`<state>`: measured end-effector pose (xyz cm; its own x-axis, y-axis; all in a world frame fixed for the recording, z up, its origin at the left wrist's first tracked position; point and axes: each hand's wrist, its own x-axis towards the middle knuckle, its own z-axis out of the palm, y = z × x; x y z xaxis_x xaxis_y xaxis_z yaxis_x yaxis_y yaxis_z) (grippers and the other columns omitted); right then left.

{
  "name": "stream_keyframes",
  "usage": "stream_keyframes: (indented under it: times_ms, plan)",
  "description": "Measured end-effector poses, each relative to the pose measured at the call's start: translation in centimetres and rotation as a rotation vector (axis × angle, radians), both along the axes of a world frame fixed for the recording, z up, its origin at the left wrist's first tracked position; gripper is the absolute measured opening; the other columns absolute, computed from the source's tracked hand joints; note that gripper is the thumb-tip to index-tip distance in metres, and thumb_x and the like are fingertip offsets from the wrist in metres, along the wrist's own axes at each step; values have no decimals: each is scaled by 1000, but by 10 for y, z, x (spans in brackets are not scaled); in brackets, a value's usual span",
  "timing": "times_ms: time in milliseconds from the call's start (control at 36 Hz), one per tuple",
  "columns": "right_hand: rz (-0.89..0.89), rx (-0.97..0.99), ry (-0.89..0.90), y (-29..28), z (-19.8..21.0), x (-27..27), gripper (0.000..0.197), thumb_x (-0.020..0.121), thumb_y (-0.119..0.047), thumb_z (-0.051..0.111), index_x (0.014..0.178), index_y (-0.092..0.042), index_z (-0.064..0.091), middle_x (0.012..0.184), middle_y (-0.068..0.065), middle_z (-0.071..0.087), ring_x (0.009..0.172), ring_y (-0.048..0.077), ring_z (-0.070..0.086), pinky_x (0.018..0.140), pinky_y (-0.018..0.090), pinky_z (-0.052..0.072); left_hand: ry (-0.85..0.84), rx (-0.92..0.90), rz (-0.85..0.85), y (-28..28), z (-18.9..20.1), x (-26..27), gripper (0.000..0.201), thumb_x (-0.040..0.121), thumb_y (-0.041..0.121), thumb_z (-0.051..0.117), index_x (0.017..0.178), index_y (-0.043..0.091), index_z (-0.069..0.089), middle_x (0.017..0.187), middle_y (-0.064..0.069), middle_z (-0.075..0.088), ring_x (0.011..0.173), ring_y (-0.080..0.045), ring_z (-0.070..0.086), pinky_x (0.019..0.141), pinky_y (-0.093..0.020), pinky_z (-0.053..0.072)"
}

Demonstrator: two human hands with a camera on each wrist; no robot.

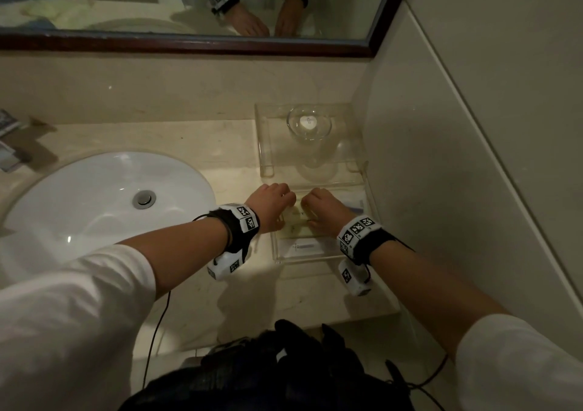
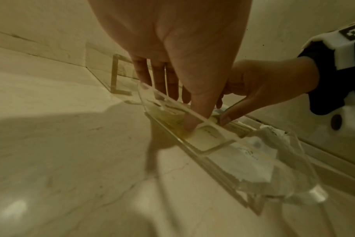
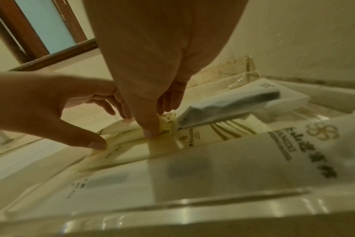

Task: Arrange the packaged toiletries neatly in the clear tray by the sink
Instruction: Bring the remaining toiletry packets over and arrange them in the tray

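The clear tray (image 1: 307, 255) sits on the counter to the right of the sink, against the side wall. It holds several flat packets: cream ones (image 1: 296, 221) in the middle, a white frosted one (image 1: 303, 246) at the front, and a comb packet (image 3: 233, 102) at the far right. Both hands are inside the tray, side by side. My left hand (image 1: 277, 202) spans a cream packet (image 2: 205, 133), thumb (image 2: 189, 126) pressing its near end and straight fingers at the far end. My right hand (image 1: 321, 208) presses its thumb (image 3: 151, 133) on the neighbouring gold-striped cream packet (image 3: 203, 134).
A white sink (image 1: 110, 196) lies to the left, with a tap (image 1: 9, 155) at the far left. Behind the tray a clear stand (image 1: 265, 145) carries a glass cup (image 1: 309, 126). The tiled wall (image 1: 441, 158) closes the right side. A dark bag (image 1: 284, 363) hangs below the counter's front edge.
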<state>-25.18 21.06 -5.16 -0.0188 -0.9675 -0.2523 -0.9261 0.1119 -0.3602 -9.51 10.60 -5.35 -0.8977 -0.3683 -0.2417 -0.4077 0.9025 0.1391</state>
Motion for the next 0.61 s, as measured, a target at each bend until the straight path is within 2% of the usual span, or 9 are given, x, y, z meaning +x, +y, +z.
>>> stream_keyframes:
  times_ms: [167,278,611]
  plan:
    - [-10,-32,-11,0,-6,2,31,75,-4,64,105,-3,56,110,15,50,100,30,48,83,41,46,20,5,-10,-3,1,4,56,75,43,68,121,17,49,123,-5,47,105,-25,50,86,-33,39]
    - [-22,-45,-24,0,-10,1,29,74,-2,63,102,-3,56,106,15,51,94,31,51,75,38,45,8,-2,-21,-1,4,3,53,74,35,68,119,14,51,122,-7,48,102,-26,49,83,-33,39]
    - [-15,-59,-65,-1,-15,-3,29,75,-4,63,103,-3,55,107,15,50,91,29,51,73,33,40,-46,-61,-42,3,7,-1,54,73,36,64,119,13,48,119,-6,45,103,-24,46,84,-32,37]
